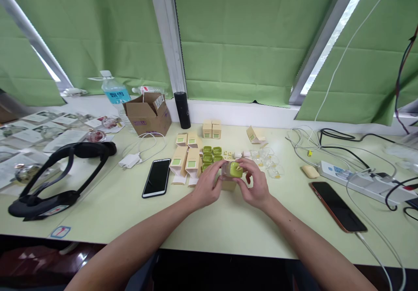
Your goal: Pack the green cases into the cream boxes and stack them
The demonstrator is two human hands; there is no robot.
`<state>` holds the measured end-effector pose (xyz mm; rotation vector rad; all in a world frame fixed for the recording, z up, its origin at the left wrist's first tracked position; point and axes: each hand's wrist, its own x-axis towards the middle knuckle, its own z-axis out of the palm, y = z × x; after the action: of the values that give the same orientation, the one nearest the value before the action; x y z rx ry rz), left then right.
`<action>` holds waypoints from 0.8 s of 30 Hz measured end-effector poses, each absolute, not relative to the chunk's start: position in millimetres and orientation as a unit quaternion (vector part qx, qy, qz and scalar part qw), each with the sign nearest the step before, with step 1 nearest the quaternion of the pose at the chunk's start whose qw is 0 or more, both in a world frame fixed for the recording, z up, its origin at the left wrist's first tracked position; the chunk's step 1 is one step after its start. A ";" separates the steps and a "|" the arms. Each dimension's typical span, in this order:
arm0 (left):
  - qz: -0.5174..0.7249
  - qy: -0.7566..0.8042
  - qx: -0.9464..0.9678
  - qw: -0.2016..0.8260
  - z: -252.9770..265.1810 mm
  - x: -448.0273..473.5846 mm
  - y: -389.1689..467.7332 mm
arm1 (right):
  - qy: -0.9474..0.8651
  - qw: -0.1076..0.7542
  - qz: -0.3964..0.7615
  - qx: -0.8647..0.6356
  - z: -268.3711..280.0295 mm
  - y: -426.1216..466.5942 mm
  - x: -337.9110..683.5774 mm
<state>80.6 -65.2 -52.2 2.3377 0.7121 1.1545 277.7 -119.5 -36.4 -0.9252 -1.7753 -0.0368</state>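
Observation:
Between my hands, near the table's middle, is a small clear container with a green cap. My left hand grips its clear left side. The fingers of my right hand close around the green end, with the thumb below. A small kraft-paper box stands just under it, partly hidden. Beyond my left hand sit several green square cups in rows. Flat-sided kraft boxes with green labels lie left of them. To the right are clear plastic pieces and tiny yellowish parts.
A phone lies left, another phone right beside a power strip with tangled cables. A black headset, a cardboard box, a water bottle and a black flask stand left and behind. Two boxes stand at the back.

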 end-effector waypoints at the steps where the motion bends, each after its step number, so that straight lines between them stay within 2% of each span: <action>1: 0.416 0.257 0.844 0.220 -51.9 80.6 -65.3 | -0.752 0.529 -0.029 -0.391 -36.1 -119.9 278.2; 6: 0.417 0.257 0.842 0.227 -52.5 80.8 -65.5 | -0.781 0.467 -0.076 -0.408 -34.0 -122.0 278.2; 10: 0.412 0.261 0.844 0.226 -54.9 80.9 -65.9 | -0.794 0.433 -0.066 -0.423 -31.9 -122.4 276.7; 16: 0.410 0.261 0.845 0.223 -56.4 81.9 -66.8 | -0.787 0.439 -0.002 -0.433 -35.4 -119.9 275.0; 24: 0.411 0.256 0.844 0.230 -55.8 82.5 -66.5 | -0.758 0.458 -0.024 -0.464 -40.0 -118.9 270.7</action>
<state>82.5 -66.5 -55.8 2.3227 0.7038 1.1316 270.7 -118.9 -40.0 -1.1422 -1.8674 -0.0586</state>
